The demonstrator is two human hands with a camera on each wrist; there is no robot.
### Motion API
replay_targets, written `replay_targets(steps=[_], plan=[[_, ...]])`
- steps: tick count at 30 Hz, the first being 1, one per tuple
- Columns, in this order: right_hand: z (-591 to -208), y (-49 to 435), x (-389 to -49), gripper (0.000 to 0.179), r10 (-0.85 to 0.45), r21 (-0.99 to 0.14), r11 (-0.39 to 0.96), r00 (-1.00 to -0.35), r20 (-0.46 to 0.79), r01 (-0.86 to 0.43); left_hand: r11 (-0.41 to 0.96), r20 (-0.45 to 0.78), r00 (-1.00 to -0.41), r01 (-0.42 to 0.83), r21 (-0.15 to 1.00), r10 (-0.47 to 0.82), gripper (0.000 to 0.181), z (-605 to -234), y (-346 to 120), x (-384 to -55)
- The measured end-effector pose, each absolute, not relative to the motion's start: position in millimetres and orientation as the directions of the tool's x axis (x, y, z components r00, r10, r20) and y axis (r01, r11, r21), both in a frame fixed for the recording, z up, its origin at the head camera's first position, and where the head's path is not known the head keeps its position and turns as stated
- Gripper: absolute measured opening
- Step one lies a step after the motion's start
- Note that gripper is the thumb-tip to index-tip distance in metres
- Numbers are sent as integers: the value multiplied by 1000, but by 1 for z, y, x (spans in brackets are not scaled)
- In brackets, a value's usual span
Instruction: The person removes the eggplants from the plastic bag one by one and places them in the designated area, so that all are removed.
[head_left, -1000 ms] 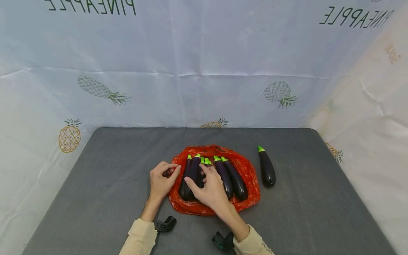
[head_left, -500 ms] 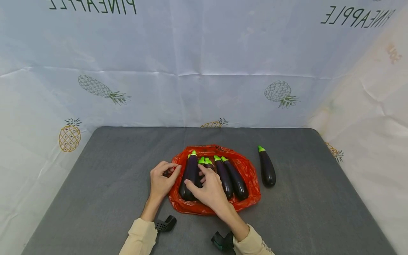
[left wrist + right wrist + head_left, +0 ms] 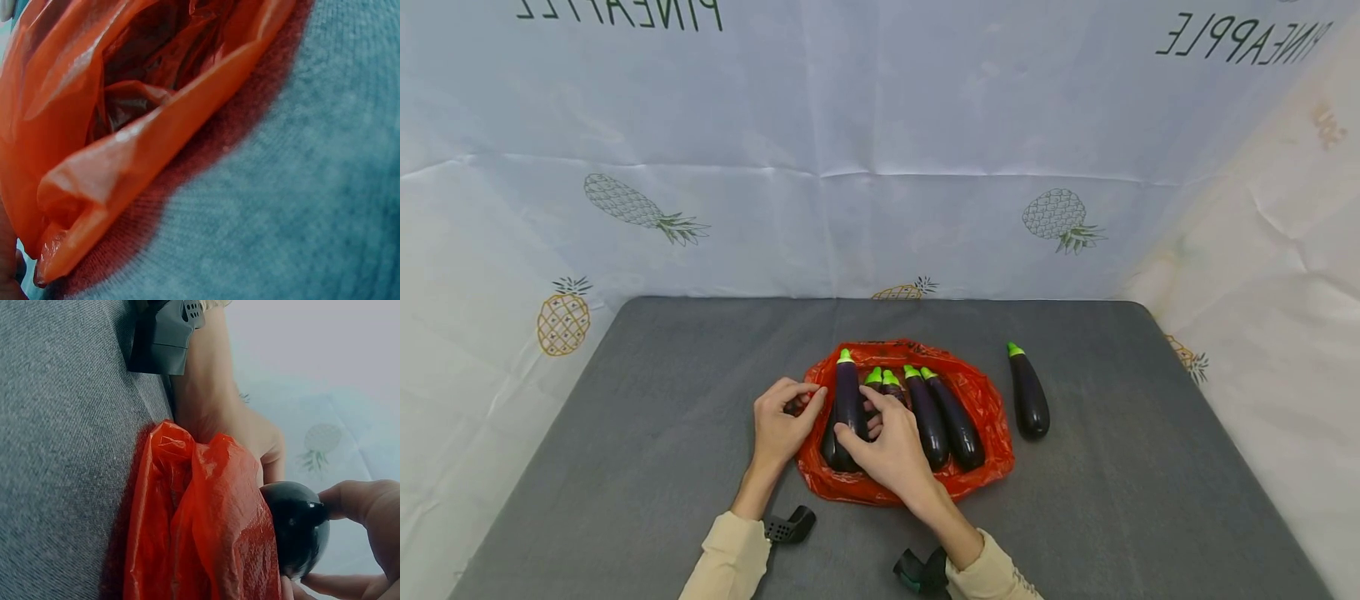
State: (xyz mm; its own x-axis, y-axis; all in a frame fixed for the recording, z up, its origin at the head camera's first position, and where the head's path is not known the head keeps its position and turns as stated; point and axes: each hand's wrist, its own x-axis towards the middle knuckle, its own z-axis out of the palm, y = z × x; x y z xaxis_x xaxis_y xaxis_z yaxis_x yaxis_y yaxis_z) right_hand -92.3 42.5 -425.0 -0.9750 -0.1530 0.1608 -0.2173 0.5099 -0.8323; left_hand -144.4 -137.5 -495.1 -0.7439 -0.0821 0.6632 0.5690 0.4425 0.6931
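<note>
While left hand (image 3: pixel 780 423) pinches red bag (image 3: pixel 880 492) | right hand (image 3: pixel 891 446) pinches eggplant (image 3: pixel 848 398) — shifted leftward since the earlier frame

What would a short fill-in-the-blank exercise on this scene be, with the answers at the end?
1. In the head view, the left hand is at the edge of a plastic bag whose colour is ____.
2. The right hand holds an eggplant whose stem end is bright ____.
3. In the head view, the loose eggplant lies on the table, to the ____ of the bag.

Missing words: red; green; right.
</note>
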Motion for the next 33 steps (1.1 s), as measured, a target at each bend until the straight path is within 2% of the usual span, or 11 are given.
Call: replay_targets(steps=[13, 22, 33], plan=[[-419, 47, -93, 57, -143, -859, 461, -974, 175, -222, 438, 670, -738, 576, 690, -85, 11, -494, -137, -145], [-414, 55, -95, 56, -117, -856, 458, -971, 207, -238, 439, 687, -723, 593, 675, -80, 11, -465, -129, -133], [-412, 64, -96, 56, -90, -847, 475, -971, 222, -238, 454, 662, -746, 565, 690, -78, 10, -462, -128, -131]])
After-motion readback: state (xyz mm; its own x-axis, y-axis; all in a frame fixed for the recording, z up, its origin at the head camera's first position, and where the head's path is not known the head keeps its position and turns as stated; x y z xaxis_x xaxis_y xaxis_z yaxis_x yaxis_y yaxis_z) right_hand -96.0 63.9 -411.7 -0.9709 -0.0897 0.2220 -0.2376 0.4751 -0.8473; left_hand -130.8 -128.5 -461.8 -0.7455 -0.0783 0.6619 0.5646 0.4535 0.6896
